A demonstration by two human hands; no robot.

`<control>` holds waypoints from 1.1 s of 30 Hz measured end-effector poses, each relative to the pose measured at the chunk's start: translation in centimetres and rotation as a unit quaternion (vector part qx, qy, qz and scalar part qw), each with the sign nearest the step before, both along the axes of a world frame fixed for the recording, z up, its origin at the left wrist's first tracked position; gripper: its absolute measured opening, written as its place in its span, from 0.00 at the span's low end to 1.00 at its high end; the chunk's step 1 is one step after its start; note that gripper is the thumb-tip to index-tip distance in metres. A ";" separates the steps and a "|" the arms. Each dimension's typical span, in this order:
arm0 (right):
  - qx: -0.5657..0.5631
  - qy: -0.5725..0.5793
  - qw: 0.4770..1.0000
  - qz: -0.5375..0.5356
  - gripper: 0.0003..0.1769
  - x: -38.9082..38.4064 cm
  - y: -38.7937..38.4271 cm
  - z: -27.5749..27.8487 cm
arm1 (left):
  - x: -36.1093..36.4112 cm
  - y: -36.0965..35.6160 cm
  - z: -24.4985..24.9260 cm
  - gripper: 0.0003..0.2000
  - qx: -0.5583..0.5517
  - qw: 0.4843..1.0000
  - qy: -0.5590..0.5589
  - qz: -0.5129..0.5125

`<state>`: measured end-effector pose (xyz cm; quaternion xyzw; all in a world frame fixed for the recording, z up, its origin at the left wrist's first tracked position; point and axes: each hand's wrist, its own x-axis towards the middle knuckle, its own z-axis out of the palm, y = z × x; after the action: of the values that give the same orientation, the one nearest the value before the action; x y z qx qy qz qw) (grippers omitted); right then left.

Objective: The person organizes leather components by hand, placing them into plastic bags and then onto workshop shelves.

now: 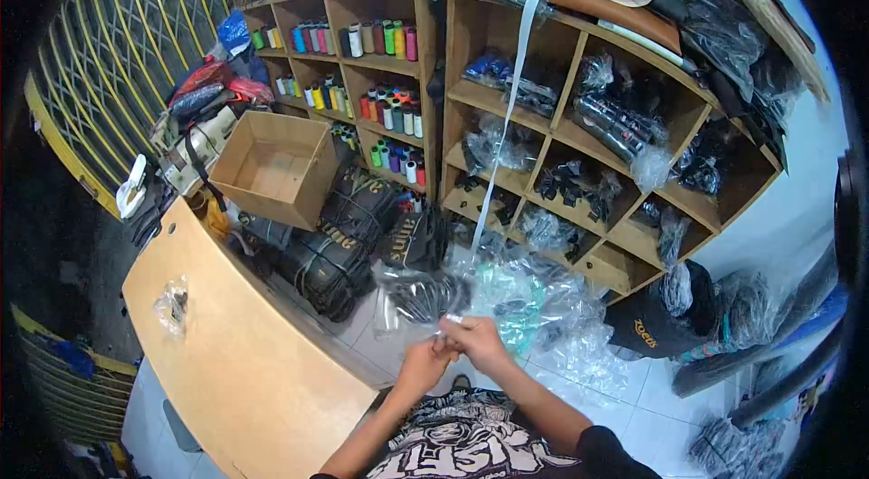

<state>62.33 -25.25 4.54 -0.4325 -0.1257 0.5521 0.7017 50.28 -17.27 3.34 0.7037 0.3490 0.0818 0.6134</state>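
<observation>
Both hands meet low in the middle of the head view, beyond the printed shirt. My left hand (pixel 426 365) is closed at the near edge of a clear plastic bag (pixel 423 299) with dark, cord-like contents. Touching it from the right, my right hand (pixel 474 340) has its fingers pinched at the same edge, with a small white bit showing at the fingertips. The bag extends away from the hands over the tiled floor. Just right of it lie clear and greenish plastic bags (pixel 507 298).
A wooden table (pixel 235 343) on the left carries a small plastic bag (pixel 172 305). Behind it are an open cardboard box (pixel 272 167) and dark bundles (pixel 330 266). Thread shelves (pixel 385 67) and a cubby shelf (pixel 579 130) stand ahead. A black bag (pixel 647 327) sits at right.
</observation>
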 end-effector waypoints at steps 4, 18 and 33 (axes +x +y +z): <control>-0.204 -0.382 0.901 0.025 0.17 -1.0 -0.7 0.1 | -1.6 0.4 2.5 0.14 0.392 0.906 0.066 -0.145; -0.016 -0.634 0.760 0.139 0.13 -0.5 -3.7 9.0 | -2.1 2.3 15.3 0.09 0.489 0.827 -0.028 -0.277; 0.043 -0.562 0.823 0.078 0.17 1.4 -7.7 14.0 | -0.5 -1.1 16.0 0.17 0.337 0.878 -0.256 -0.225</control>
<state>63.70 -32.91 18.59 -0.6259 -0.5549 0.2610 0.4818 49.75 -18.32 19.34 0.8818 -0.0364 0.2317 0.4091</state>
